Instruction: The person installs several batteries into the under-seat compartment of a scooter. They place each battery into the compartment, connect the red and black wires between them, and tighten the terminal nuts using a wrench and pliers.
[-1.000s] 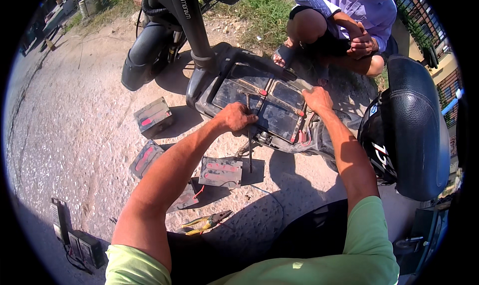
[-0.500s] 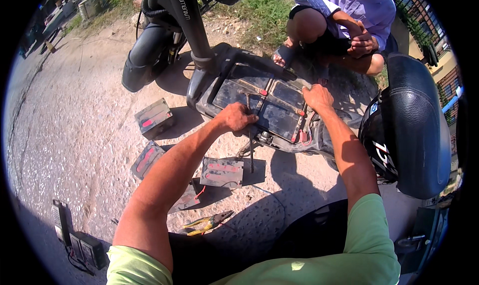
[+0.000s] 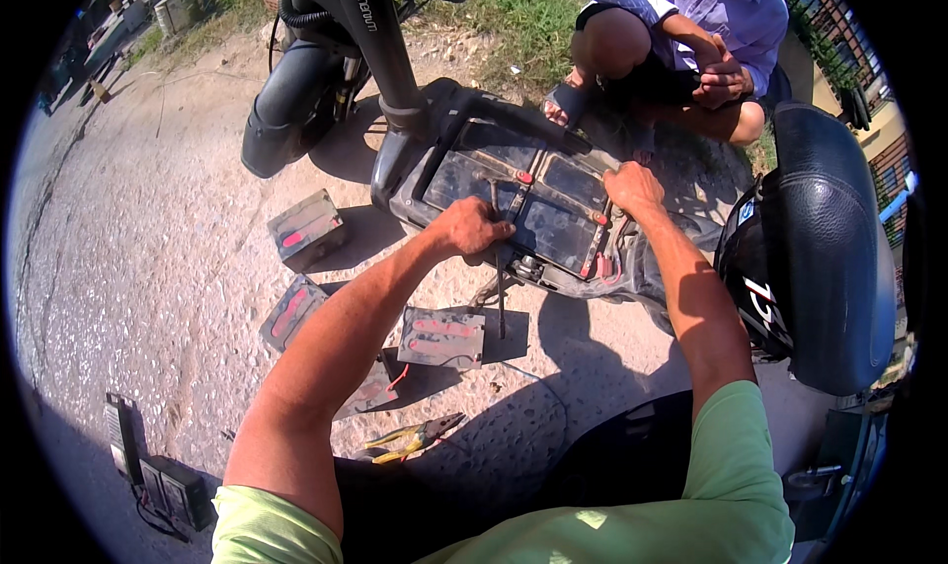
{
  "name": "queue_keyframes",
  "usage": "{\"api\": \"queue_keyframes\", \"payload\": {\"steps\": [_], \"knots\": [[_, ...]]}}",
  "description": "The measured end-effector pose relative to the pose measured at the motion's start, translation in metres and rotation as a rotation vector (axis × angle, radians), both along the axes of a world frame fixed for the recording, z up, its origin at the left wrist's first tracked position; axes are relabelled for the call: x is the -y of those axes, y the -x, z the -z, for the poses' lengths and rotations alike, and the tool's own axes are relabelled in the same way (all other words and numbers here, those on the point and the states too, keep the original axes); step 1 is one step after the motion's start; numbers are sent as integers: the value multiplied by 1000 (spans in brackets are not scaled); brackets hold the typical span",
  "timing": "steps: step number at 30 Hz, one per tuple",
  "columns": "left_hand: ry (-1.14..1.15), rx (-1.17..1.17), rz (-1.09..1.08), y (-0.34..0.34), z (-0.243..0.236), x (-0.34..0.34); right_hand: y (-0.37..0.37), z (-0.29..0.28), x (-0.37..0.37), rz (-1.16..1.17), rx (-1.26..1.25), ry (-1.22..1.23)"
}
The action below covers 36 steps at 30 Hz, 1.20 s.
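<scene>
Evidently, the left hand (image 3: 474, 226) is closed around a slim metal bar (image 3: 501, 292), which crosses the near rim of the scooter's battery bay (image 3: 403, 202), its bent upper end lying over the batteries (image 3: 561, 228) inside. At the bay's far right corner, the right hand (image 3: 635, 189) has its fingers curled in at the edge; I cannot tell whether they clamp anything.

Compared with half a second ago, both hands keep their places on the bay, and the bar crosses it at nearly the same slant; only the whole view shifts slightly.

The bay sits above rough, sunlit concrete (image 3: 178, 228). Loose grey batteries (image 3: 441, 338) lie on this ground left of the bay and on its near side, with yellow-handled pliers (image 3: 415, 438) nearer still. Beyond the bay are grass (image 3: 528, 21) and a squatting person (image 3: 691, 40); to its right stands the black seat (image 3: 834, 248).
</scene>
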<state>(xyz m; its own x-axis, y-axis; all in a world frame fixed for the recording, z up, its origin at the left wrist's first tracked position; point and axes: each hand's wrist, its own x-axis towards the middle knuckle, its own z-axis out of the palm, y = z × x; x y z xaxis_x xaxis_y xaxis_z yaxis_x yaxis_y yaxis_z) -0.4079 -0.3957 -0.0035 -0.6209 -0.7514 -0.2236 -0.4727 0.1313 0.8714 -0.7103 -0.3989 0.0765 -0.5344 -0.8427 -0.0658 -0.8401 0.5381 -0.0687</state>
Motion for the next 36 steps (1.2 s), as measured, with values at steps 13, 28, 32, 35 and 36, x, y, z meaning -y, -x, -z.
{"api": "queue_keyframes", "payload": {"steps": [13,28,32,35,36], "knots": [[-3,-20,8,0,-2,0,1,6,0,-18,-72,13],[-32,9,-17,1,1,0,5,2,0,2,89,137],[-24,-35,-6,15,-4,0,56,15,11,-20,319,500],[-52,-50,-28,-3,15,6,5,-14,-15,34,1453,336],[-38,-58,-13,-5,15,4,-15,-15,-35,34,1718,271]]}}
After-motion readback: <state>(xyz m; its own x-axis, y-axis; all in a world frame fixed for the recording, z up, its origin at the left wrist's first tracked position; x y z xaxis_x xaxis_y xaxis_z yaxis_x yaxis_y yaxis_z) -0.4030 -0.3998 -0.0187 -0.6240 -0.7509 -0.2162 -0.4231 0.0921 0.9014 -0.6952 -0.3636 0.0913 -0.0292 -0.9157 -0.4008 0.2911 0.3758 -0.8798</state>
